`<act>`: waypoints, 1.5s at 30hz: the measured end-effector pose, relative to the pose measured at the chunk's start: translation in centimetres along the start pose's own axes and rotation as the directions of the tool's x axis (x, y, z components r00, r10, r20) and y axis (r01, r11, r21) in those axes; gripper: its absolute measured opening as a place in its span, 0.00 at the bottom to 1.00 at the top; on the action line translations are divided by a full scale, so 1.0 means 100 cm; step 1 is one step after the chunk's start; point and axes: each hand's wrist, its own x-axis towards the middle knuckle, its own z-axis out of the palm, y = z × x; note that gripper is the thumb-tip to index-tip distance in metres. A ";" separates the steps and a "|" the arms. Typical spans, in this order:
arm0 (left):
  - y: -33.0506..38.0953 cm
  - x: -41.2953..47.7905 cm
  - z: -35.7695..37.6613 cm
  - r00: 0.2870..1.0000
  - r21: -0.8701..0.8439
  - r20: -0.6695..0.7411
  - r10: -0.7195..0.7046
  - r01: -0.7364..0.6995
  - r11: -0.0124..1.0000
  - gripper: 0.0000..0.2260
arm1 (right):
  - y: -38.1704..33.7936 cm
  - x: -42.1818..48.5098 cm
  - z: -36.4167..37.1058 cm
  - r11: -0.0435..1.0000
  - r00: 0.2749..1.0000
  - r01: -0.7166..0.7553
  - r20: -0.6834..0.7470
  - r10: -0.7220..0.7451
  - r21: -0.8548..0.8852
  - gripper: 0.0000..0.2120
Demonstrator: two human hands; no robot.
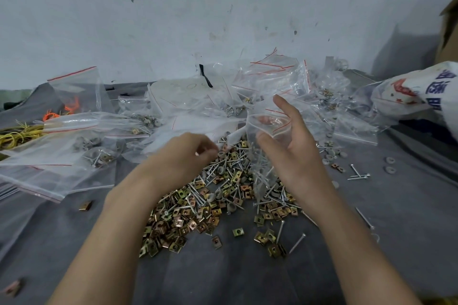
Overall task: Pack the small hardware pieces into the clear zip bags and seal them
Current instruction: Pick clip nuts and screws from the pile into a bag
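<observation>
A heap of brass-coloured square clips, long silver screws and grey washers lies on the grey cloth in the middle. My right hand holds a clear zip bag upright over the heap, its red-lined mouth held apart by thumb and fingers; a few screws hang inside it. My left hand hovers just left of the bag with fingers curled, blurred; whether it pinches any pieces cannot be made out.
Filled and empty clear zip bags pile up at the left and along the wall. Yellow and orange ties lie far left. A printed white sack sits at the right. Stray screws and washers lie scattered right of the heap.
</observation>
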 end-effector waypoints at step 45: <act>-0.022 0.010 0.044 0.998 -0.069 0.051 -0.046 0.049 0.996 0.04 | 0.001 0.002 0.000 1.000 1.000 -0.018 -0.010 0.018 -0.002 0.29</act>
